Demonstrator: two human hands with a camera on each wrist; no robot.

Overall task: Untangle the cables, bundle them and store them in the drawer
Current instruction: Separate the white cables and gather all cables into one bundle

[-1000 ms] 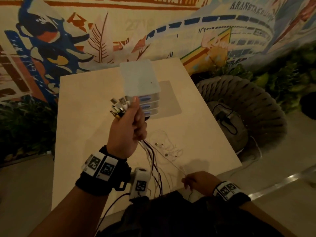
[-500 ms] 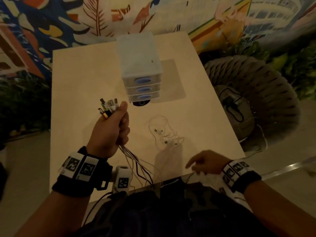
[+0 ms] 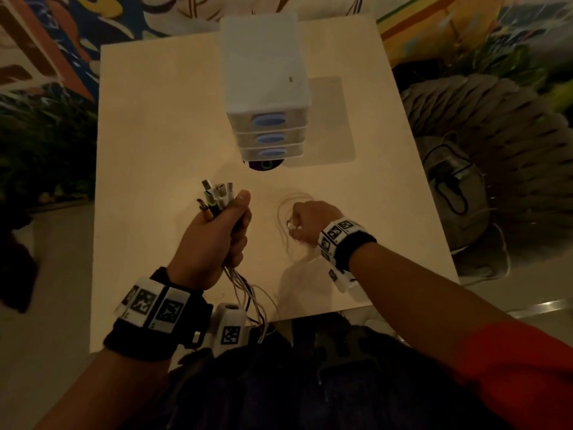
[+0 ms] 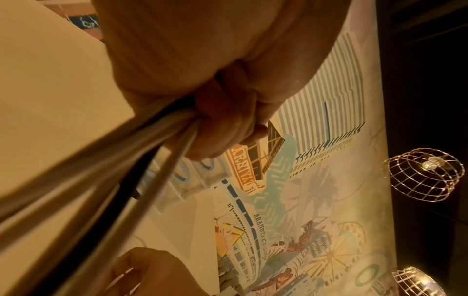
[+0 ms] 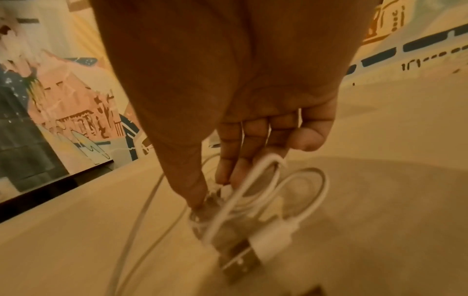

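Note:
My left hand (image 3: 214, 240) grips a bunch of cables (image 3: 217, 197) in a fist above the pale table (image 3: 148, 150). Their plug ends stick up past the thumb, and the black and white cords (image 4: 106, 170) hang down toward the near edge. To its right my right hand (image 3: 305, 223) is down on the loose white cables (image 3: 283, 212) lying on the table. In the right wrist view its thumb and fingertips pinch the looped white cable (image 5: 255, 192) next to a USB plug (image 5: 243, 258). A white three-drawer unit (image 3: 266, 97) with blue handles stands behind, all drawers closed.
A dark round object (image 3: 263, 165) sits right under the drawer unit's front. A grey woven pouf (image 3: 496, 144) with a bag (image 3: 455, 187) stands to the right of the table. A painted mural wall (image 3: 93, 20) runs behind. Wire lamps (image 4: 423, 174) hang overhead.
My right hand has moved from the table's near edge forward onto the loose white cables and closed on them. The left hand with its bunch has stayed raised; my head tilted down.

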